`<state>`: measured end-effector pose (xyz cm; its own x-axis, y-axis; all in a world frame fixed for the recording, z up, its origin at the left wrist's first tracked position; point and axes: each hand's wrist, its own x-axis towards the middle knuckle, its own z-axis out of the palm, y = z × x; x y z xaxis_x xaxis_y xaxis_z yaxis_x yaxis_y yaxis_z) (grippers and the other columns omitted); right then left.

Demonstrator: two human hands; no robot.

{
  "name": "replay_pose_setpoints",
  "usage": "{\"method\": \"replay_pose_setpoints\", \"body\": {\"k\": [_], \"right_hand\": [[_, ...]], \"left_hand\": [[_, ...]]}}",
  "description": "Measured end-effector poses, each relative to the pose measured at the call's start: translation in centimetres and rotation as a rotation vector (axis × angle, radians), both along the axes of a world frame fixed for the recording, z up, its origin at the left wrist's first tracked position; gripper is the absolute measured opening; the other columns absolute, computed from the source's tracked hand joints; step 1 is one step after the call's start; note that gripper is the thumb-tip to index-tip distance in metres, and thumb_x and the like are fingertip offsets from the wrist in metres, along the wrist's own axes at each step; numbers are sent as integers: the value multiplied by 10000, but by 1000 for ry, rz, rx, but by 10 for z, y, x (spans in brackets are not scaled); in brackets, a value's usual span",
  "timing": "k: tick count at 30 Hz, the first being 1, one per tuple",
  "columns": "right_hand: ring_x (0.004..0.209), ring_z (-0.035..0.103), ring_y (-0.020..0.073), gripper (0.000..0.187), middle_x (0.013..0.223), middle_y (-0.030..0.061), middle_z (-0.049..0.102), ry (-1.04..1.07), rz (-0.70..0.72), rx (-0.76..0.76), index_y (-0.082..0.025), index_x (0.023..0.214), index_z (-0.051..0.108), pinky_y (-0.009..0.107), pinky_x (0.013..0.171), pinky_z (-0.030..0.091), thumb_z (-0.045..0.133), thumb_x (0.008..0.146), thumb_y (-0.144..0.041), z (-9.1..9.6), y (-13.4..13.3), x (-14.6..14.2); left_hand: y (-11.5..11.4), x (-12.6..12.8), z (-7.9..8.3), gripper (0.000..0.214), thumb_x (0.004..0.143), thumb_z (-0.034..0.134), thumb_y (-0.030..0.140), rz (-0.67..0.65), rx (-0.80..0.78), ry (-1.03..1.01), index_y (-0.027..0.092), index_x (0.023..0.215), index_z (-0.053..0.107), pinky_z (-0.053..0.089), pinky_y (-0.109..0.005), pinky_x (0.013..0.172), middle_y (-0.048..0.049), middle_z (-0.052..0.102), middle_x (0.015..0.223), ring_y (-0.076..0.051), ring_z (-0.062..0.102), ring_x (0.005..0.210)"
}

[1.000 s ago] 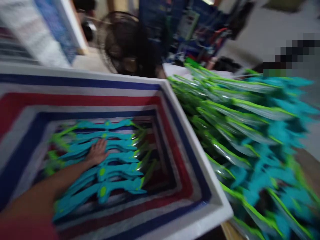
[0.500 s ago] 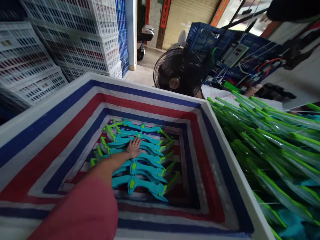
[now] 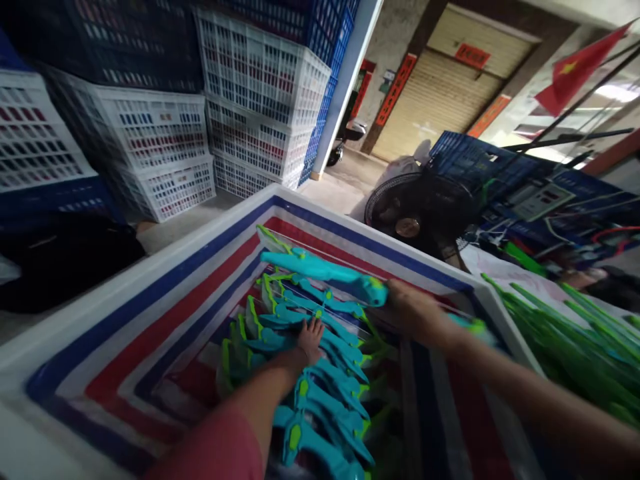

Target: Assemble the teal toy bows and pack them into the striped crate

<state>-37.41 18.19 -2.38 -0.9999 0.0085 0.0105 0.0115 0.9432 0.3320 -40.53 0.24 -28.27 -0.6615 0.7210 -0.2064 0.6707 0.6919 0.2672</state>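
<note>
Inside a large bin (image 3: 200, 257) lined with red, white and blue striped sheeting lies a row of turquoise toy bows (image 3: 325, 403) with lime-green tips and thin strings. My left hand (image 3: 311, 339) rests flat on the middle of this row, fingers stretched out and gripping nothing. Above the far end of the row, my right hand (image 3: 407, 307) is closed round another turquoise toy bow (image 3: 325, 268), held tilted across the bin; motion blurs it. Part of that bow is hidden behind my right hand and forearm.
More green-tipped bows (image 3: 565, 347) are heaped to the right of the bin. Behind it stand a black fan (image 3: 420, 213) and blue crates (image 3: 460, 160). White plastic crates (image 3: 260, 73) are stacked at the left. A dark bundle (image 3: 70, 257) sits beside the bin's left edge.
My right hand has come into view from the right, bringing a toy bow over the bin. My left hand stays on the row. The view has swung left.
</note>
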Motion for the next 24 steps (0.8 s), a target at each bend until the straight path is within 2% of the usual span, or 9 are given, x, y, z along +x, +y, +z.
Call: {"method": "replay_pose_setpoints", "body": {"k": [3,7,9,11,14,17,21,24], "right_hand": [[925,657,177,273,1082,77,665,-78,-59,-68,-125,1162,624,350,846,561,597,1022,-358,-67,-22,-36],[1003,640,202,286,1143,91,648,-117,-195,-158,-128,1180,617,387,912,532,588,1022,-364,-166,-34,-65],[1048,629,217,317,1173,89,639,-138,-225,-197,-140,1197,617,419,947,520,600,1012,-395,-203,-30,-71],[1086,616,229,339,1195,90,631,-163,-229,-230,-145,1206,618,436,971,509,618,998,-412,-230,-25,-74],[1115,608,240,363,1222,97,623,-186,-244,-256,-145,1222,615,451,988,503,631,988,-422,-257,-23,-76],[1121,613,244,367,1232,103,622,-186,-278,-262,-144,1246,610,460,989,511,618,999,-416,-269,-27,-78],[1142,618,247,368,1259,104,623,-191,-279,-267,-150,1278,604,466,989,528,620,1003,-394,-269,-29,-75],[1165,617,251,367,1288,107,618,-203,-268,-274,-153,1298,600,475,1000,534,622,1006,-375,-264,-27,-71]], "left_hand": [[2,-2,-5,835,935,619,554,-21,-14,25,154,1606,325,187,-641,1241,-181,249,1691,-396,193,1561],[4,-4,-16,844,928,545,555,-54,-52,64,115,1611,318,200,-652,1235,-209,244,1676,-401,159,1572],[4,-4,-20,811,932,514,552,-61,-70,71,113,1596,362,200,-647,1240,-210,263,1668,-392,156,1575],[4,-3,-22,796,940,494,539,-58,-81,73,105,1595,365,199,-646,1242,-206,251,1673,-390,156,1576],[5,-2,-20,820,959,464,528,-59,-79,71,72,1617,285,189,-641,1245,-204,194,1693,-388,139,1579],[3,-4,-14,842,952,499,538,-74,-70,58,44,1604,301,209,-627,1241,-219,226,1686,-396,172,1568],[-4,-12,-6,844,897,593,577,-70,-20,50,79,1554,415,274,-573,1221,-220,368,1632,-393,320,1504],[-6,-18,-4,810,915,569,575,-24,28,69,110,1558,408,309,-513,1204,-190,347,1651,-366,374,1472]]}}
